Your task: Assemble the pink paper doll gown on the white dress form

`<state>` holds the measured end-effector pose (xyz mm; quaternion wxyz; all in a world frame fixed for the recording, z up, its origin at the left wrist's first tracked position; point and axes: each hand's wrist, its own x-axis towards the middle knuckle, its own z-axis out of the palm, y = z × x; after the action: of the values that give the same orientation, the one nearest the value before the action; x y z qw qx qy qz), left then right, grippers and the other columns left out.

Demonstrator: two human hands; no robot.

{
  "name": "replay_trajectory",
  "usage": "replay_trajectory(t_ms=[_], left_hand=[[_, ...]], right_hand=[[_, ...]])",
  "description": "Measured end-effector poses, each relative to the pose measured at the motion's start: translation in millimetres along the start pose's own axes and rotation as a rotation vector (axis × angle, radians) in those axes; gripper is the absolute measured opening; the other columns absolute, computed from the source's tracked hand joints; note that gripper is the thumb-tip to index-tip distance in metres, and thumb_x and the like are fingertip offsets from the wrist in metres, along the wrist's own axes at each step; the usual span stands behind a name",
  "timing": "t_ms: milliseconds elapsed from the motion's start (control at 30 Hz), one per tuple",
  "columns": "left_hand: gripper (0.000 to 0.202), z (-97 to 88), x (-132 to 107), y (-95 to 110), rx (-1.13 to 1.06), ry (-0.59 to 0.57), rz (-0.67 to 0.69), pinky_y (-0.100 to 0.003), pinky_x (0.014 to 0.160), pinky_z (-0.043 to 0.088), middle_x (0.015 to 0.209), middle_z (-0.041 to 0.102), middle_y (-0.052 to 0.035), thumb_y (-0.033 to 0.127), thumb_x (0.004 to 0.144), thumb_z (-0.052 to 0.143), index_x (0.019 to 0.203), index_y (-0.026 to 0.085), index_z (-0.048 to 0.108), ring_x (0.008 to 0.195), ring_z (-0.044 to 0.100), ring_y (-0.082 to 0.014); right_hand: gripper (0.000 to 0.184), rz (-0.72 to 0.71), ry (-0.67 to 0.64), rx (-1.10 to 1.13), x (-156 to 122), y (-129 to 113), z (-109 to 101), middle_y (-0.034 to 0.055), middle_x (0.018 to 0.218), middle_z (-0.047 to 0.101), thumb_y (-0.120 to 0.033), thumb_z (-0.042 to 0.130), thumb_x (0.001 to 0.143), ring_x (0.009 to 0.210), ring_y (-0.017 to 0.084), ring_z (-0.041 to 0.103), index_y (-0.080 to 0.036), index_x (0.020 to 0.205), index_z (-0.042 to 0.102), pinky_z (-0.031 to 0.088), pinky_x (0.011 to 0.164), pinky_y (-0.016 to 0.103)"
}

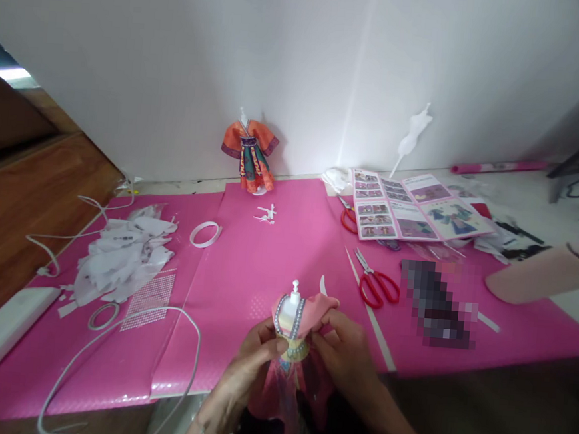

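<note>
Pink dress (295,352) blurry below, leaflet (417,210) illegible

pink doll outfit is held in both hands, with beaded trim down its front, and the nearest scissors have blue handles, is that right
Not quite: the head view shows that the nearest scissors are red-handled, not blue. The pink doll outfit is indeed held in the left hand and right hand, with beaded trim down its front.
</note>
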<state>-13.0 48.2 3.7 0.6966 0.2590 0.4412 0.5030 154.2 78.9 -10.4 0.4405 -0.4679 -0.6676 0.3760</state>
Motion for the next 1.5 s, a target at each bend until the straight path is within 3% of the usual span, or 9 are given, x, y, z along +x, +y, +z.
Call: replay_trajectory(t_ms=[67, 133, 233, 367, 433, 667, 833, 1067, 1500], left_hand=[[0.04, -0.4, 0.6, -1.9, 0.019, 0.002, 0.002, -0.038, 0.09, 0.048, 0.094, 0.076, -0.01, 0.033, 0.061, 0.084, 0.095, 0.015, 0.075, 0.1, 0.068, -0.0312], [0.042, -0.5, 1.3, -4.1, 0.029, 0.005, 0.008, -0.037, 0.09, 0.048, 0.097, 0.076, -0.01, 0.032, 0.06, 0.084, 0.098, 0.016, 0.075, 0.098, 0.068, -0.0303], [0.044, 0.3, 2.3, -6.4, 0.034, 0.02, 0.028, -0.036, 0.087, 0.049, 0.098, 0.076, -0.0097, 0.029, 0.06, 0.084, 0.101, 0.016, 0.074, 0.094, 0.069, -0.0283], [0.041, 2.3, 3.2, -7.5, 0.024, 0.021, 0.043, -0.035, 0.085, 0.049, 0.097, 0.077, -0.0102, 0.028, 0.06, 0.084, 0.097, 0.014, 0.074, 0.092, 0.069, -0.0278], [0.04, 2.7, 3.6, -7.8, 0.019, 0.025, 0.05, -0.035, 0.085, 0.049, 0.097, 0.077, -0.0099, 0.028, 0.059, 0.085, 0.096, 0.014, 0.074, 0.093, 0.069, -0.0275], [0.04, 1.7, 2.1, -10.6, -0.007, 0.033, 0.06, -0.034, 0.086, 0.05, 0.099, 0.076, -0.0083, 0.026, 0.063, 0.084, 0.1, 0.017, 0.073, 0.097, 0.068, -0.0267], [0.038, 0.4, 2.2, -11.1, 0.028, 0.031, 0.067, -0.031, 0.083, 0.049, 0.094, 0.077, -0.0065, 0.027, 0.063, 0.085, 0.098, 0.017, 0.073, 0.092, 0.069, -0.0242], [0.032, -1.7, 2.4, -10.0, 0.12, -0.026, 0.088, -0.032, 0.083, 0.048, 0.092, 0.076, -0.0066, 0.029, 0.068, 0.083, 0.097, 0.017, 0.072, 0.088, 0.069, -0.0229], [0.035, 8.8, -1.8, 7.2, 0.195, -0.071, 0.108, -0.04, 0.093, 0.048, 0.104, 0.076, -0.0084, 0.023, 0.066, 0.084, 0.099, 0.018, 0.073, 0.104, 0.067, -0.0317]], right_hand=[[0.01, 0.0, -0.007, -0.028, 0.4, 0.0, -0.3, -0.0002, 0.069, 0.063, -0.016, 0.059, 0.079, 0.067, 0.017, 0.059, -0.021, 0.071, 0.057, 0.044, 0.061, 0.028], [0.006, -0.016, -0.02, -0.037, 0.8, -0.9, -1.1, 0.0029, 0.084, 0.068, -0.017, 0.059, 0.082, 0.081, 0.019, 0.063, -0.02, 0.085, 0.063, 0.048, 0.072, 0.03], [0.03, -0.048, -0.033, -0.064, 0.5, -3.8, -2.9, 0.0084, 0.114, 0.065, -0.017, 0.06, 0.083, 0.11, 0.023, 0.059, -0.02, 0.112, 0.064, 0.046, 0.093, 0.035], [0.012, 0.022, -0.079, -0.098, -2.7, -9.7, -5.7, 0.0068, 0.088, 0.065, -0.018, 0.055, 0.083, 0.084, 0.022, 0.062, -0.018, 0.085, 0.067, 0.047, 0.072, 0.034], [0.018, 0.049, -0.11, -0.048, -4.6, -13.5, -7.8, 0.0052, 0.079, 0.063, -0.02, 0.052, 0.086, 0.077, 0.02, 0.06, -0.018, 0.075, 0.065, 0.045, 0.067, 0.033], [0.012, 0.267, -0.21, 0.31, -10.0, -24.1, -10.2, 0.0068, 0.104, 0.067, -0.024, 0.066, 0.082, 0.097, 0.023, 0.065, -0.02, 0.091, 0.073, 0.052, 0.083, 0.033], [0.026, 0.408, -0.251, 0.55, -12.4, -17.4, -5.2, 0.0069, 0.098, 0.072, -0.03, 0.079, 0.075, 0.095, 0.025, 0.069, -0.019, 0.098, 0.072, 0.053, 0.088, 0.038], [0.037, 0.444, -0.294, 0.672, -8.9, -16.5, -6.3, 0.0076, 0.104, 0.075, -0.029, 0.082, 0.072, 0.098, 0.027, 0.07, -0.019, 0.106, 0.071, 0.053, 0.09, 0.04], [0.041, 0.439, -0.363, 0.698, -7.1, -13.1, -11.3, 0.0087, 0.105, 0.075, -0.029, 0.083, 0.072, 0.101, 0.029, 0.07, -0.018, 0.109, 0.07, 0.054, 0.091, 0.043]])
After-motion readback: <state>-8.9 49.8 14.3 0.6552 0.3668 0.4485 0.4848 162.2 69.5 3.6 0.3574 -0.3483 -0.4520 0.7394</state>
